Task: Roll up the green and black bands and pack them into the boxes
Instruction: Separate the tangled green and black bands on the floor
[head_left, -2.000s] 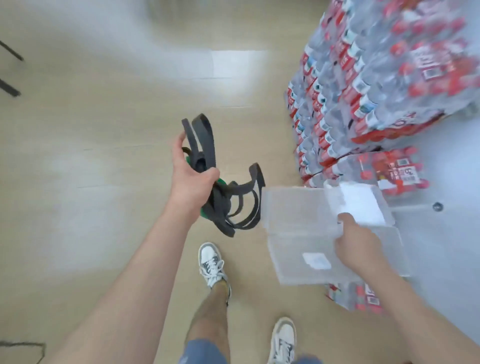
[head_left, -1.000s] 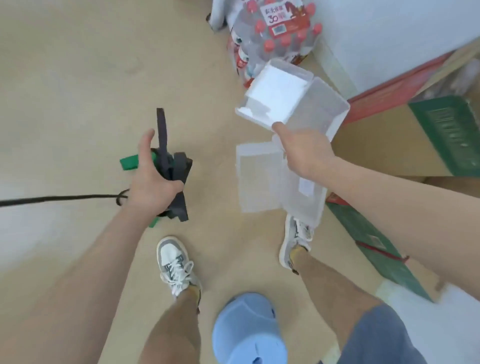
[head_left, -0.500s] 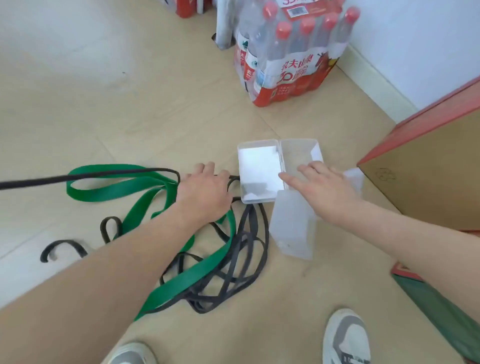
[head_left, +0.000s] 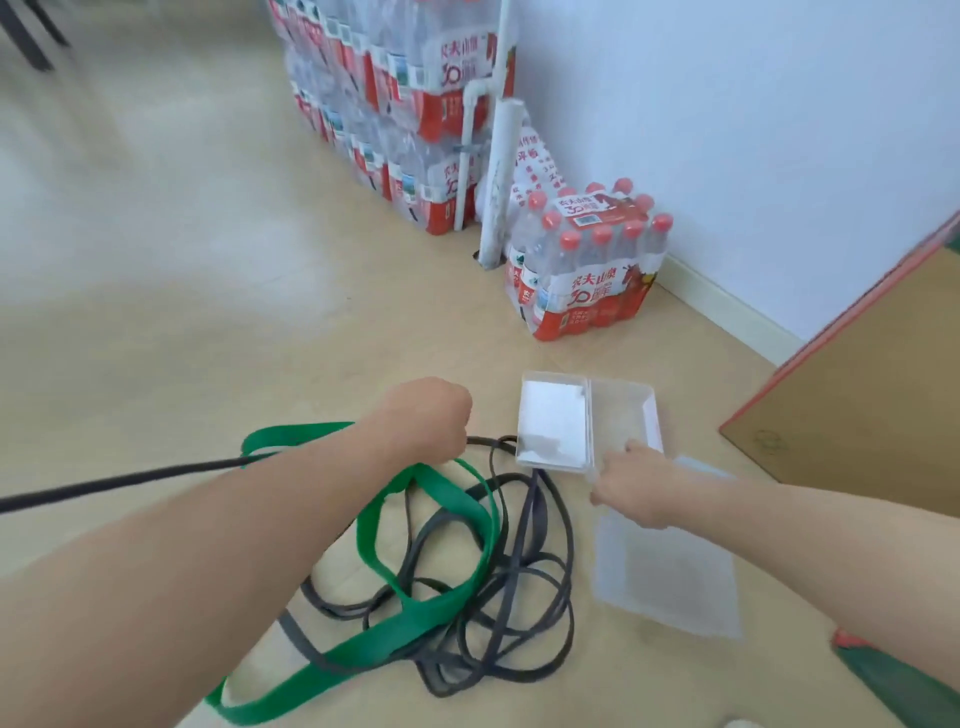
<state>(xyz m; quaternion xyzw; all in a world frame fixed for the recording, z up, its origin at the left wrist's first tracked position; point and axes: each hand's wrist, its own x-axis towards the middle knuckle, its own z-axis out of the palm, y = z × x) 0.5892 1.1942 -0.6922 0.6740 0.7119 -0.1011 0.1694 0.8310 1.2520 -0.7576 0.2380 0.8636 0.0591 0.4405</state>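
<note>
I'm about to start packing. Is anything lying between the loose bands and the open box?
Nothing visible does. The open box lies right beside the green band and black bands; a black strand reaches its near edge, where the right hand rests.

Left hand (head_left: 423, 421), right hand (head_left: 631, 483), bare forearms (head_left: 208, 545)

Left hand (head_left: 427, 422) clenched, right hand (head_left: 629, 484) outstretched

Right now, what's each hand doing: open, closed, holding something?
Left hand: closed, gripping the black band.
Right hand: open, touching the open clear box.
</note>
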